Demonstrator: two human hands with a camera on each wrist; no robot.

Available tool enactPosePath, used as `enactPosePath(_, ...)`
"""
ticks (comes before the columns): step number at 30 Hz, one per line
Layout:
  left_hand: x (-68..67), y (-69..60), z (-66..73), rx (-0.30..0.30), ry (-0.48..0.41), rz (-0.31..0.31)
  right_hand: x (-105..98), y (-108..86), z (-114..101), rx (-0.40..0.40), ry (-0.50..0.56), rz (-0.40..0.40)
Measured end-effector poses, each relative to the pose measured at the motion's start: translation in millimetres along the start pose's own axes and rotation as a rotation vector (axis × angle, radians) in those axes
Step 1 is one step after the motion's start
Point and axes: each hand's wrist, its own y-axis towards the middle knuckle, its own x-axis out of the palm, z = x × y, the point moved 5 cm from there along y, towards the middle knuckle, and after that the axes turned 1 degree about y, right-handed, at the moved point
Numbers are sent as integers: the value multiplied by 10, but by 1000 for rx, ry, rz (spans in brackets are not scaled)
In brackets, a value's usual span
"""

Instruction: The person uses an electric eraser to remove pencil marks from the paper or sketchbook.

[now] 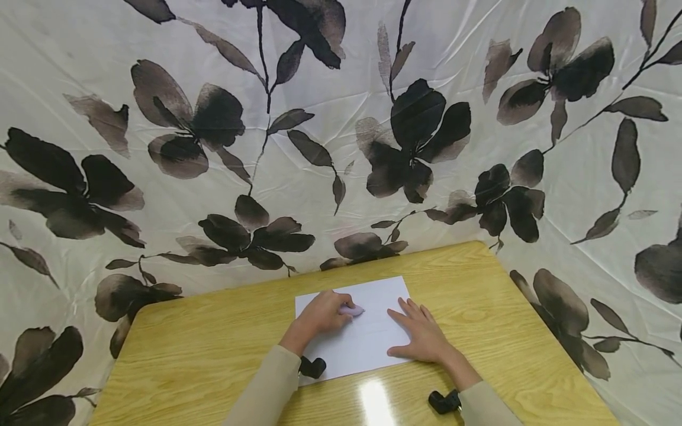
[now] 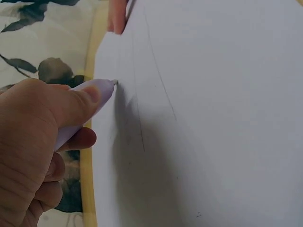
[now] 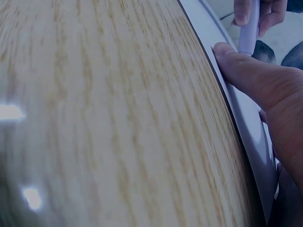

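A screened-off work nook; whether in a home or a studio, I cannot tell.
Creased white cloth printed with large black and grey-brown flowers (image 1: 330, 89) hangs behind and along both sides of a yellow wood-grained counter (image 1: 213, 343) with rounded corners, its glossy top catching a white glare (image 1: 375, 402).

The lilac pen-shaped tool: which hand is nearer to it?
Left. The left hand grips the lilac pen-shaped tool; the right hand is apart from it, spread at the right edge of the white paper.
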Motion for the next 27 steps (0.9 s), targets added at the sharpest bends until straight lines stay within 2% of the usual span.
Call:
enactPosePath(4,9,-2,47,61,-11,-14,13,-7,13,3,2,0)
enactPosePath(10,-28,-17,-1,8,22,5,16,4,19,0,15,-10)
enactPosePath(20,24,17,69,49,-16,-11,8,-1,32,13,15,-14)
enactPosePath(27,-14,-14,-32,-24,22,30,1,-7,27,-5,16,3)
